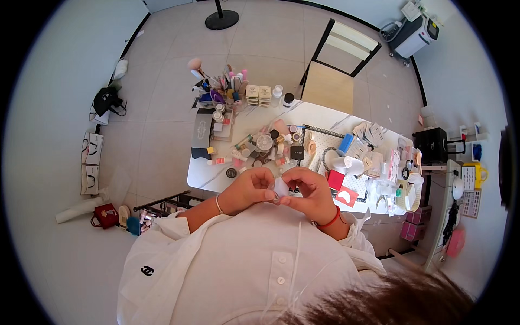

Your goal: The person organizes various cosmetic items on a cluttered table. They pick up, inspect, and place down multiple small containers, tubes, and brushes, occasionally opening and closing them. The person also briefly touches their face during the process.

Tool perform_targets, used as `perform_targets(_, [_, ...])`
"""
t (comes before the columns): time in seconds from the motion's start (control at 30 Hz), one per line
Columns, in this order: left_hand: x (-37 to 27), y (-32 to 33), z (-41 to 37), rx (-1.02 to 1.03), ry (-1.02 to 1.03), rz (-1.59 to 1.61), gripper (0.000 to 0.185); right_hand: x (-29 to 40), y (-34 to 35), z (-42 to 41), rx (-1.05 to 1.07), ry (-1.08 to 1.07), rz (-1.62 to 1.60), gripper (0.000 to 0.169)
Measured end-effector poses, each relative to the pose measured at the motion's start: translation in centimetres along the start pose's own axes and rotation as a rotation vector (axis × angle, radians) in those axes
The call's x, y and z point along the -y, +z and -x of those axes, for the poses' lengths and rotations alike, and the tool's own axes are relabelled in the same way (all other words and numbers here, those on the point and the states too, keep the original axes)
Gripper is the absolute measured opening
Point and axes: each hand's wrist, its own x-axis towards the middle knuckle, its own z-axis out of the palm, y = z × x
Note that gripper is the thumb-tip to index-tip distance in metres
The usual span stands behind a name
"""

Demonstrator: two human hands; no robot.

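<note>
Close to my chest, at the table's near edge, both hands meet around a small pale, partly see-through item [281, 187]. Its exact kind is hidden by my fingers. My left hand [248, 189], with a thin bracelet at the wrist, pinches its left side between thumb and fingers. On the other side my right hand [310, 191], wearing a red cord bracelet, grips it the same way. Just beyond my hands lie a round black-lidded jar [231, 173], a black square box [297, 152] and a clear round case [264, 142] among several small cosmetic containers.
The marbled white table [203, 174] carries a dark long case [202, 132], makeup brushes [196, 65], a red box [335, 179], a white roll [354, 165] and a yellowish basket [408, 199]. A chair [330, 85] stands across the table. A wheeled machine [414, 38] is by the far wall.
</note>
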Motion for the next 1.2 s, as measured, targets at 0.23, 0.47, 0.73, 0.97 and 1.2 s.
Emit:
perform_targets(0.23, [0.3,-0.4,-0.1,0.051,-0.047,0.109,0.027,0.0,0.0,-0.3,0.005,-0.052,0.019,0.038])
perform_targets(0.47, [0.2,-0.3,-0.4,0.068,-0.116,0.178,0.043,0.3,-0.5,-0.6,0.038,-0.104,0.101,0.039])
perform_targets(0.73, [0.4,-0.6,-0.6,0.140,-0.159,0.253,0.037,0.0,-0.9,-1.1,0.072,-0.228,0.189,0.041])
perform_targets(0.97, [0.0,-0.3,-0.7,0.148,-0.188,0.301,0.043,1.1,-1.2,-1.1,0.142,-0.192,0.208,0.047])
perform_targets(1.2, [-0.6,-0.3,-0.9,0.198,-0.246,0.306,0.048,1.9,-0.9,-1.5,0.178,-0.269,0.272,0.046])
